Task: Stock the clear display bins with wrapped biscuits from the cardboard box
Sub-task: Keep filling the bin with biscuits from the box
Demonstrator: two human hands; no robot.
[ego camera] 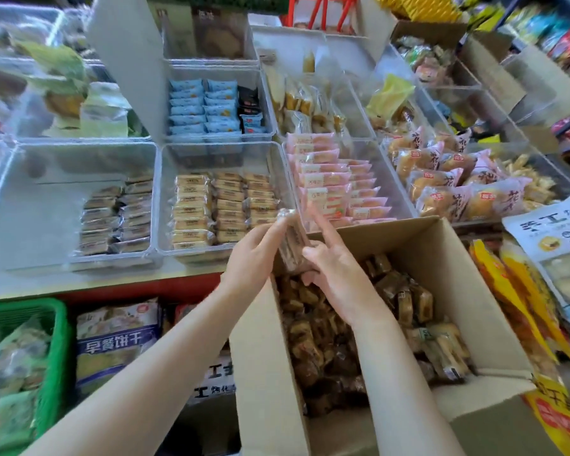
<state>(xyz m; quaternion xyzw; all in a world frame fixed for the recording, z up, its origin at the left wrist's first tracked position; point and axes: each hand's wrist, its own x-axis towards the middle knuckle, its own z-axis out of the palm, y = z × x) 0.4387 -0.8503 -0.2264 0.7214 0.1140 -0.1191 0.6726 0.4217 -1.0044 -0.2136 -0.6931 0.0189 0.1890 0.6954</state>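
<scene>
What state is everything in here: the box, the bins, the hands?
Cardboard box: open, flaps up, holds many wrapped biscuits.
Stack of wrapped biscuits: held above the box by both hands.
Left hand: grips the stack.
Right hand: grips the stack, forefinger extended.
Middle bin: partly filled, neat rows.
Left bin: mostly bare, two rows at its right.
Pink-pack bin: partly filled.
Green basket: holds bagged goods.
</scene>
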